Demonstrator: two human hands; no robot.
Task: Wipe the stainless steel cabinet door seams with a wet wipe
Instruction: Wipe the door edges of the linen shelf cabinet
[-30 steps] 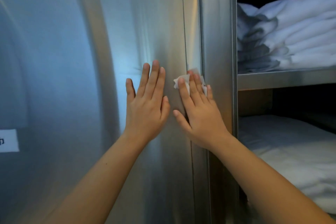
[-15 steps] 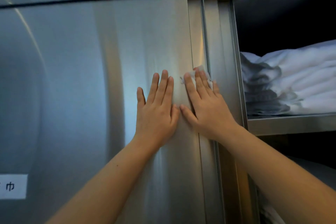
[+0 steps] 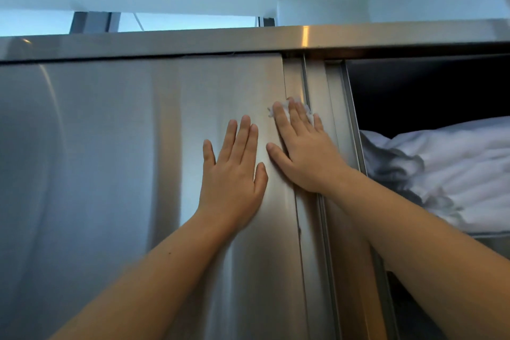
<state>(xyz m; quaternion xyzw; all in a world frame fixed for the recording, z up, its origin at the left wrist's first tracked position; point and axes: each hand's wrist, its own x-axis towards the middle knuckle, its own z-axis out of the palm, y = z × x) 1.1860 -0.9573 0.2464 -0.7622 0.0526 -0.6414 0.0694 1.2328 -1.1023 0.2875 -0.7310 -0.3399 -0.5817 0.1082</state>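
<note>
Brushed silver-grey cabinet door, white wet wipe, white folded linens against a black interior.

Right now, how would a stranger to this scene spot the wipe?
Start at the steel door and follow its right edge. There the right hand presses the wipe, a small crumpled white scrap peeking past the fingertips. Unlike the big folded towels on the shelf, it lies against the steel.

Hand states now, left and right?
Left hand: open, flat on the door.
Right hand: open, pressing the wipe on the seam.
</note>
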